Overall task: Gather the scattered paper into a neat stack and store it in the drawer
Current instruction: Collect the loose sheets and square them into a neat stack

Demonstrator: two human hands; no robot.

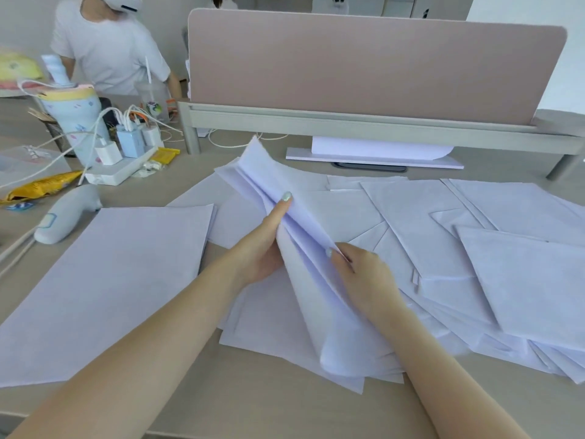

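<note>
A pink partition screen (364, 64) stands behind the beige desk (253, 403), white walls (19, 17) beyond.

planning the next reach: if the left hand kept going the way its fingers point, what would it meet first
Probably the pink divider panel; the left hand, gripping the lifted sheets, points up and away over the desk. Depth is unclear.

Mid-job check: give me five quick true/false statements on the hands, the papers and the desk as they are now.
1. Both hands grip one bundle of sheets. True: the left hand and right hand hold the bundle, lifted off the desk.
2. All the paper is gathered. False: loose sheets lie spread at right.
3. A neat stack lies left of the hands. True.
4. The stack sits in an open drawer. False: it lies on the desk; no drawer is in view.
5. The power strip has nothing plugged in. False: several chargers sit in it.
</note>
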